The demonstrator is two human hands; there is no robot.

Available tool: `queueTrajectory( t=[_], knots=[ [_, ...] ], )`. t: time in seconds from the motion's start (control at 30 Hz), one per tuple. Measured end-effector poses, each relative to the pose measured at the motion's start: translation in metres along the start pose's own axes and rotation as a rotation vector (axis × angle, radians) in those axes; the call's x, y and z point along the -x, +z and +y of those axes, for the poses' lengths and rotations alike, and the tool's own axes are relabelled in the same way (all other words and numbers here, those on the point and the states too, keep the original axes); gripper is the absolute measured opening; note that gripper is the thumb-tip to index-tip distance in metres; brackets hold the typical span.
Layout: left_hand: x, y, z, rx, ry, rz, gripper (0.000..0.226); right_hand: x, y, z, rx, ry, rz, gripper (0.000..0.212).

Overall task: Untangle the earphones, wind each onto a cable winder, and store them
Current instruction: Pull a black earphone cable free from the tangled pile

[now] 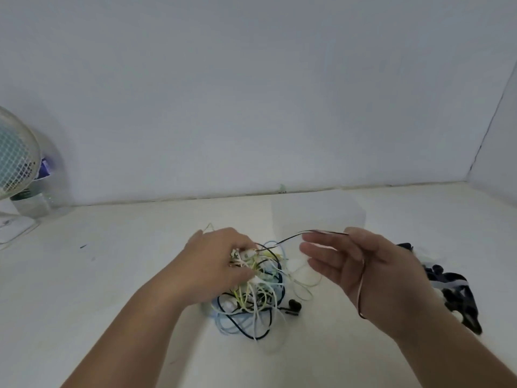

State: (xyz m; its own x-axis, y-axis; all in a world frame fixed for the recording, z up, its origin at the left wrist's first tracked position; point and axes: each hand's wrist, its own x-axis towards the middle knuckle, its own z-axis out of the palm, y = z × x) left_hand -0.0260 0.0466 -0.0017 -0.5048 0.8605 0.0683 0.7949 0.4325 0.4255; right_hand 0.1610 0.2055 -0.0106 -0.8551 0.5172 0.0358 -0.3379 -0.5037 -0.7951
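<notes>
A tangle of thin earphone cables [251,298] in white, pale blue, yellow-green and black lies on the white desk [112,275], under and just in front of the left hand [221,264]. Its loops cross one another thickly. Loose pale-blue and white loops spill toward the person, and more white ones lie below the right hand's fingers. The left hand's fingers curl down into the top of the tangle and grip it, with small white earbuds [246,254] showing at the fingertips. A black earbud [293,305] lies at the tangle's edge, between the two wrists.

One dark cable [293,236] rises from the tangle, arcs to the top edge of the right hand [363,273] and hangs down across it. That hand's fingers are loosely straight and spread, and the cable is draped over it.

Just right of the right hand lies a heap of dark navy and white pieces [453,292]. Far left of the left hand stand a white mesh fan [14,152] and a clear plastic bottle [30,203].
</notes>
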Motion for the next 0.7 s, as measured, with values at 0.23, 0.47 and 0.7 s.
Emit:
queueTrajectory(
  t=[0.23,0.47,0.7],
  knots=[
    [-0.006,0.006,0.005,-0.268,-0.157,0.6,0.027,0.003,-0.005,-0.014,-0.122,-0.168,-0.038,0.017],
    [0.003,0.013,-0.011,-0.267,-0.322,0.658,0.061,0.007,-0.011,-0.029,0.004,-0.195,0.16,0.036],
    [0.027,-0.018,0.009,-0.204,-0.367,-0.035,0.134,-0.005,-0.017,0.01,1.122,-0.021,0.28,0.041]
  ],
)
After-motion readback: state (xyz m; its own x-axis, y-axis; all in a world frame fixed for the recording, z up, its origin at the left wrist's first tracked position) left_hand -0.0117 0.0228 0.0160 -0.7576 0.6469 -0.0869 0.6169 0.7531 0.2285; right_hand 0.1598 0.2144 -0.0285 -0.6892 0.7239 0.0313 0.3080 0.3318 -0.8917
